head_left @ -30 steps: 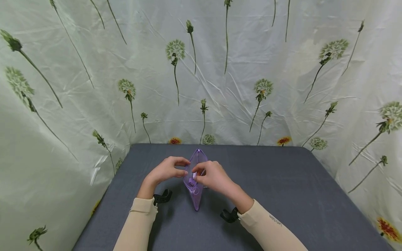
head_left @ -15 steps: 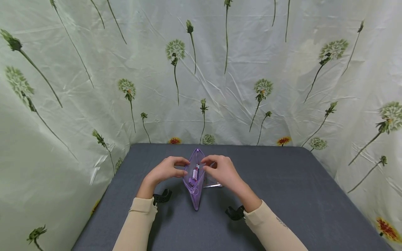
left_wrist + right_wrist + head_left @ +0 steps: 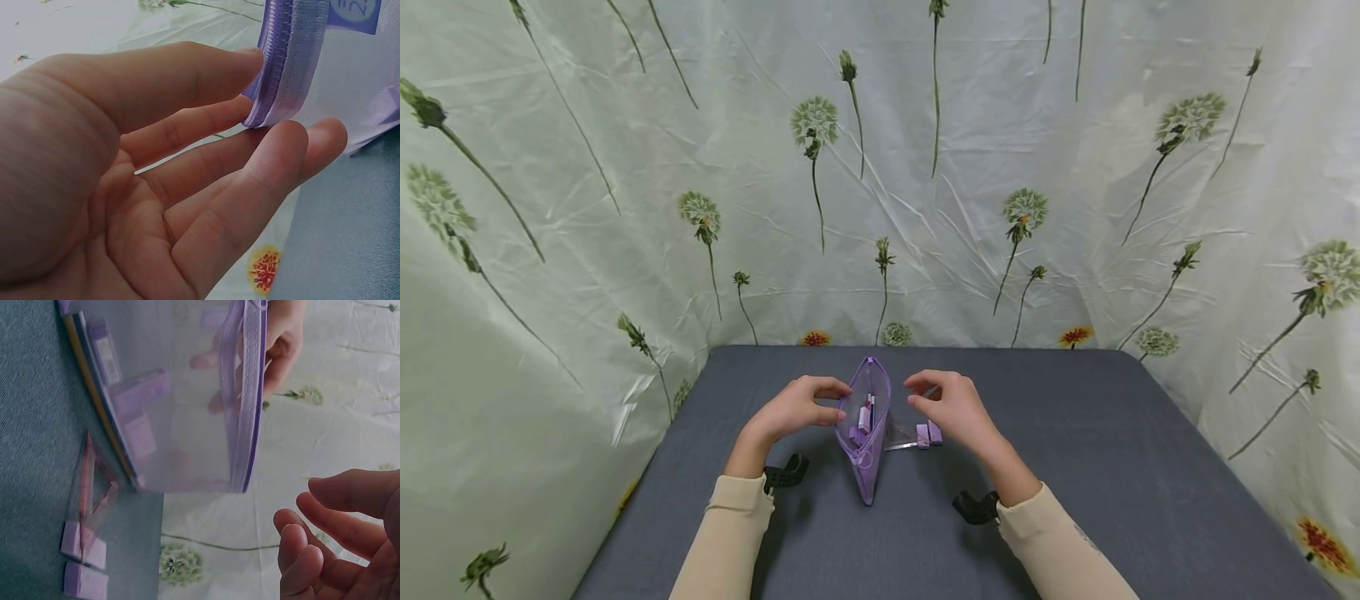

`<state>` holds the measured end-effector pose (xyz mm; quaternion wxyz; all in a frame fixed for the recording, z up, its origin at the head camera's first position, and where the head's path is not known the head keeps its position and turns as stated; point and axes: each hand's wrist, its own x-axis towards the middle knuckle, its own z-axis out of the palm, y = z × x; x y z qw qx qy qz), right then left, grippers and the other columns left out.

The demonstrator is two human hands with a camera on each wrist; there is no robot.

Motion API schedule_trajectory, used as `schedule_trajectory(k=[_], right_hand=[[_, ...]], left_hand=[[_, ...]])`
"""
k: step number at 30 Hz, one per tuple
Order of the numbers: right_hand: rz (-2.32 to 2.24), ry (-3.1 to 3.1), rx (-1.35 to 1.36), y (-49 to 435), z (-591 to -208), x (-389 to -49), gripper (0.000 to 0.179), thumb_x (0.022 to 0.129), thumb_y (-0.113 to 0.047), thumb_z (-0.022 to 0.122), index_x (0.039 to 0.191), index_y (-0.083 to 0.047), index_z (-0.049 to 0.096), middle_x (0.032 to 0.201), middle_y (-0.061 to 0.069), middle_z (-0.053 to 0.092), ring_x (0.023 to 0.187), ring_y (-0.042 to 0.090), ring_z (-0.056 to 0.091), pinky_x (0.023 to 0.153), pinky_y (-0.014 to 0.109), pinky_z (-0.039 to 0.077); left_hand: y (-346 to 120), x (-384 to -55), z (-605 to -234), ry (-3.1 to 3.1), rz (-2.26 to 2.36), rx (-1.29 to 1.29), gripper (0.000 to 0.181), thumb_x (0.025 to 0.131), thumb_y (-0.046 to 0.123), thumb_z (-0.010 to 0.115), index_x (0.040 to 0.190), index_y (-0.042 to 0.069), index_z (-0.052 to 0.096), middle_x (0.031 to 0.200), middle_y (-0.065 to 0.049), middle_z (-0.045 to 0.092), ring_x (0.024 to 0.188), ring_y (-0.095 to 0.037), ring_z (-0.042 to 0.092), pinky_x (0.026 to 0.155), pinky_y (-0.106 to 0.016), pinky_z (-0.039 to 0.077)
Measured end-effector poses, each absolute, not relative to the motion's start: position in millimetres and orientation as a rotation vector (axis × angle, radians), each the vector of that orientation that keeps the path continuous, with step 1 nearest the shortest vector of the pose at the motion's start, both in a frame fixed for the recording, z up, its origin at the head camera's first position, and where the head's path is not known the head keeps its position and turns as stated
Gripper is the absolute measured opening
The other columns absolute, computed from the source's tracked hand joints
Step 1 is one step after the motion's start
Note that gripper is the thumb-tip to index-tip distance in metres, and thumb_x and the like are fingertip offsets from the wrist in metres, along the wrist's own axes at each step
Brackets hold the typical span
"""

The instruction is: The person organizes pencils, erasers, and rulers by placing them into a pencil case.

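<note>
A translucent purple zip pouch (image 3: 867, 477) stands upright on the table with its zipped mouth apart. My left hand (image 3: 801, 404) pinches the zip edge (image 3: 278, 69) between thumb and fingers. Inside lie pencils (image 3: 100, 403) along the bottom and several small purple and white pieces (image 3: 142, 390). To the pouch's right, my right hand (image 3: 953, 410) is raised over the table, holding nothing, its fingers loosely bent. Below it on the table are a clear triangular set square (image 3: 107, 478) and two small purple blocks (image 3: 85, 581), one touching the set square.
The dark grey table (image 3: 1075, 467) reaches back to a pale curtain (image 3: 925, 208) printed with dandelions, which also hangs at both sides. A black strap device (image 3: 977, 507) sits on the right wrist, another on the left.
My right hand has come out of the pouch and moved right, uncovering the pouch's contents, the set square and the purple blocks. The left hand stays at the zip edge.
</note>
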<state>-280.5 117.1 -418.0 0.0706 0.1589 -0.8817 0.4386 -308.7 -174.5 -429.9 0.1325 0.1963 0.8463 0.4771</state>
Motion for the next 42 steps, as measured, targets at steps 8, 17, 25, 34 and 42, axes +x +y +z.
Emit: schedule_trajectory(k=[8, 17, 25, 34, 42], right_hand=[[1.323, -2.675, 0.427, 133, -430, -289, 0.020, 0.088, -0.014, 0.078, 0.104, -0.025, 0.077, 0.092, -0.009, 0.070, 0.076, 0.015, 0.067, 0.064, 0.034, 0.054], [1.335, -2.764, 0.435, 141, -455, -300, 0.024, 0.085, -0.010, 0.080, 0.107, -0.017, 0.077, 0.095, 0.001, 0.072, 0.082, 0.016, 0.068, 0.065, 0.034, 0.055], [1.263, -2.842, 0.539, 139, -479, -309, 0.035, 0.082, -0.014, 0.083, 0.115, -0.008, 0.075, 0.109, 0.012, 0.071, 0.085, 0.019, 0.067, 0.068, 0.035, 0.055], [1.139, -2.901, 0.572, 131, -488, -313, 0.037, 0.076, -0.019, 0.089, 0.111, -0.012, 0.077, 0.107, 0.008, 0.069, 0.090, 0.023, 0.065, 0.073, 0.040, 0.054], [0.903, -2.941, 0.542, 122, -493, -312, 0.037, 0.072, -0.026, 0.092, 0.106, -0.018, 0.079, 0.102, 0.004, 0.066, 0.092, 0.021, 0.060, 0.075, 0.042, 0.050]], left_hand=[[-175, -309, -432, 2.425, 1.415, 0.562, 0.045, 0.092, 0.013, 0.075, 0.135, 0.004, 0.063, 0.135, -0.012, 0.061, 0.113, -0.023, 0.065, 0.088, -0.041, 0.057], [-177, -310, -433, 2.410, 1.429, 0.548, 0.046, 0.092, 0.014, 0.075, 0.135, 0.004, 0.062, 0.136, -0.012, 0.060, 0.110, -0.023, 0.066, 0.087, -0.040, 0.058], [-178, -309, -433, 2.416, 1.419, 0.549, 0.045, 0.093, 0.015, 0.074, 0.135, 0.004, 0.062, 0.135, -0.012, 0.061, 0.110, -0.022, 0.066, 0.087, -0.040, 0.057], [-178, -311, -432, 2.412, 1.432, 0.566, 0.045, 0.092, 0.015, 0.075, 0.134, 0.003, 0.062, 0.134, -0.013, 0.061, 0.110, -0.023, 0.066, 0.087, -0.040, 0.058], [-178, -312, -435, 2.411, 1.436, 0.567, 0.044, 0.092, 0.014, 0.075, 0.133, 0.003, 0.063, 0.134, -0.013, 0.061, 0.109, -0.023, 0.066, 0.086, -0.040, 0.058]])
